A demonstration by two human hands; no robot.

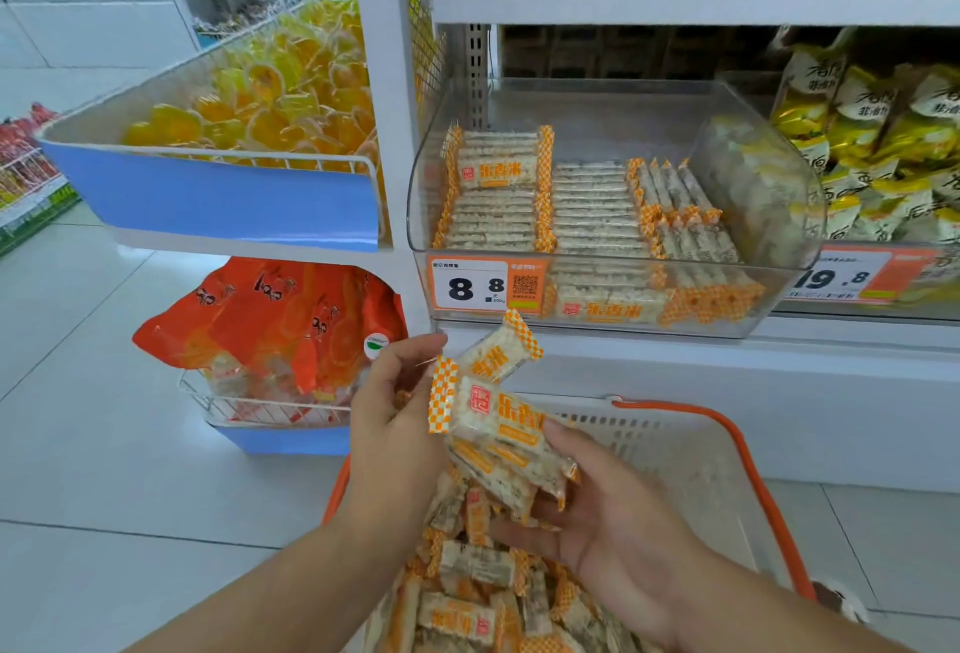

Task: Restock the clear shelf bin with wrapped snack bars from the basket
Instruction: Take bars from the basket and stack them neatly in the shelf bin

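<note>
A loose stack of snack bars (506,436) is gripped between left hand (400,423) and right hand (613,512); slick wrappers could be dropped short of the bin (597,325).

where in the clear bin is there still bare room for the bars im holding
Bare floor shows in the clear bin behind the stacked bars, up to the back wall. The front and middle are packed. Both the left hand and right hand hold bars.
</note>
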